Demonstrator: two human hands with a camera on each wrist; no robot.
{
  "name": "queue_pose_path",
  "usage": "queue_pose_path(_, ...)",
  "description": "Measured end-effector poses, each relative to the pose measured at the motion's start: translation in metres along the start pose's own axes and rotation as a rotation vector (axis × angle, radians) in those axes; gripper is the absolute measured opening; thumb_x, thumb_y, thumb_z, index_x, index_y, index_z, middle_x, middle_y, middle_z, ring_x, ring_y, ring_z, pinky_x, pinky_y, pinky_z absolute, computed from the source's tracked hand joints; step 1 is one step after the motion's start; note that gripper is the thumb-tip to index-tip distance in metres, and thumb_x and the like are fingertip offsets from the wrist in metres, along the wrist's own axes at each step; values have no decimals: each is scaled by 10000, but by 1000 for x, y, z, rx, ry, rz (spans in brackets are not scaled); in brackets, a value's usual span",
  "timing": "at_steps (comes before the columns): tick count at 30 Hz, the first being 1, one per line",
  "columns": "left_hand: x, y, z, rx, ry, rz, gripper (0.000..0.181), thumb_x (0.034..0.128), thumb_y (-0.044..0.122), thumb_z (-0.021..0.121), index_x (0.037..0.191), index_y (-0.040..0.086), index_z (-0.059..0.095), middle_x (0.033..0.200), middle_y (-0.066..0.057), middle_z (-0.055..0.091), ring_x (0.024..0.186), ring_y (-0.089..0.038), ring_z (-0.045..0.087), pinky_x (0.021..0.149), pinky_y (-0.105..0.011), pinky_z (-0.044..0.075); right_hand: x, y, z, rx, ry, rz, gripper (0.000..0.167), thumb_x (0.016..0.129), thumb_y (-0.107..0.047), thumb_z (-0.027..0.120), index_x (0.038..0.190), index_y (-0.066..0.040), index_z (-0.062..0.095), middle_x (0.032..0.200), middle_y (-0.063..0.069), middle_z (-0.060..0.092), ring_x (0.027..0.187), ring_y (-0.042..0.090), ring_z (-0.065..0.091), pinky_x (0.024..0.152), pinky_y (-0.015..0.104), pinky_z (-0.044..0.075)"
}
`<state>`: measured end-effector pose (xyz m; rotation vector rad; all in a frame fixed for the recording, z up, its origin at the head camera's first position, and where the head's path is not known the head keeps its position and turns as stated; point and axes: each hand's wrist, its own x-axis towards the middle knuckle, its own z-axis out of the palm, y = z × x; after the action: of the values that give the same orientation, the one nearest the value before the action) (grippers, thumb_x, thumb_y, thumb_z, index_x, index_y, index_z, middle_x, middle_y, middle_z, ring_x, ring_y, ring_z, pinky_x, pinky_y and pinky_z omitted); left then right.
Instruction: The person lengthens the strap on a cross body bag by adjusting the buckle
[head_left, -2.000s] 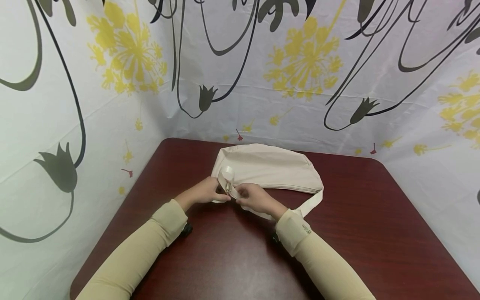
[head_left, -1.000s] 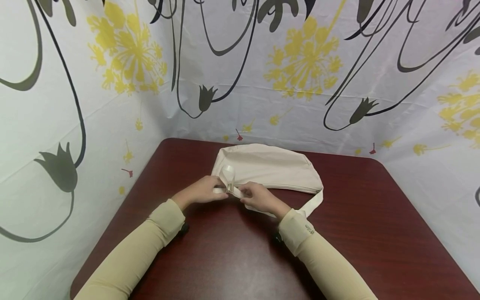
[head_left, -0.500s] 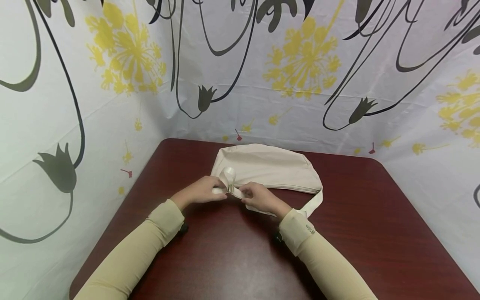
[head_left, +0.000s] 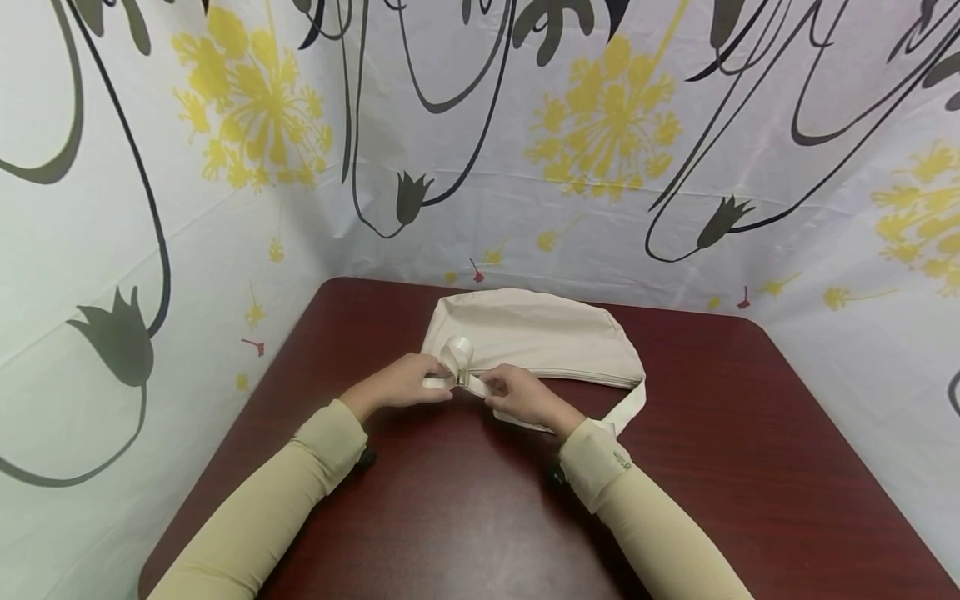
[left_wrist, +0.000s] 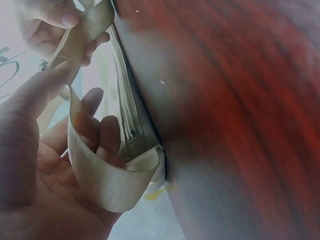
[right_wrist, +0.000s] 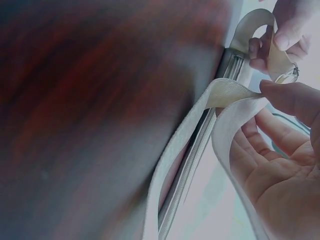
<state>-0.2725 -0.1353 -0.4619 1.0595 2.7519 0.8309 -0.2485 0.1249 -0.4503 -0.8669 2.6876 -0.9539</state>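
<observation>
A cream fabric shoulder bag (head_left: 532,333) lies at the far side of the table, its zipper (right_wrist: 190,170) facing me. My left hand (head_left: 408,381) pinches the bag's strap (left_wrist: 110,185) between thumb and fingers. Part of that strap curves past the left palm to the bag's end. To the right, my right hand (head_left: 521,397) pinches another stretch of the strap, which hangs in a long fold in the right wrist view. Between both hands sits a small metal buckle (head_left: 462,378), with a loop of strap standing up above it. Some fingertips are hidden behind the strap.
The dark red wooden table (head_left: 450,517) has rounded far corners. Behind it and at the sides hang white curtains (head_left: 480,150) printed with yellow flowers and dark stems. The right part of the strap (head_left: 626,408) trails down from the bag's right end.
Compared with two seconds ago, my hands are slightly farther apart and the buckle has turned between them. In the last second the strap loop has shifted slightly; the bag has stayed in place.
</observation>
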Motion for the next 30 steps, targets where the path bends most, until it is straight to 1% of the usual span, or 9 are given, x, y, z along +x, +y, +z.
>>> queue_pose_path(4,0,1,-1,-1,5,9,325,913,331,741,1112,75,763,1067,-51,721,945,-170,659,840,-329,513,-1,1,-1,-18,9,-4,315,894,-28,734,1207,-17,698,1082,103,694,1021,247,649,913,428,517)
queue_pose_path(10,0,-5,1,3,0,-1,310,910,338,745,1097,90,763,1042,-22,715,909,-136,641,816,-311,504,-2,1,0,-14,10,-12,302,889,-26,732,1190,-18,702,1049,90,691,982,225,644,890,416,518)
queue_pose_path(14,0,-4,1,3,-3,-8,320,911,338,744,1117,92,762,1036,-19,712,885,-121,629,799,-305,499,-2,2,0,-24,14,-12,303,888,-31,733,1189,-25,705,1046,83,692,977,217,642,885,406,518)
queue_pose_path(18,-1,-2,0,2,-6,-8,302,909,334,747,1098,99,765,995,-3,700,832,-106,599,766,-297,488,-3,3,-1,-24,13,-2,309,892,-26,729,1200,-19,701,1046,86,687,978,226,638,885,413,516)
queue_pose_path(22,-1,-2,-1,5,-6,0,261,904,325,751,1052,110,764,948,19,681,799,-99,571,748,-292,475,-3,4,-2,-22,6,7,310,899,-36,728,1209,-29,702,1042,72,683,972,204,626,883,398,509)
queue_pose_path(30,1,-3,-1,11,-3,14,226,898,317,753,1011,122,761,885,42,643,756,-93,535,715,-278,455,-3,5,-4,-39,-7,-17,264,891,-37,728,1154,-42,712,1002,55,682,940,184,623,861,376,505)
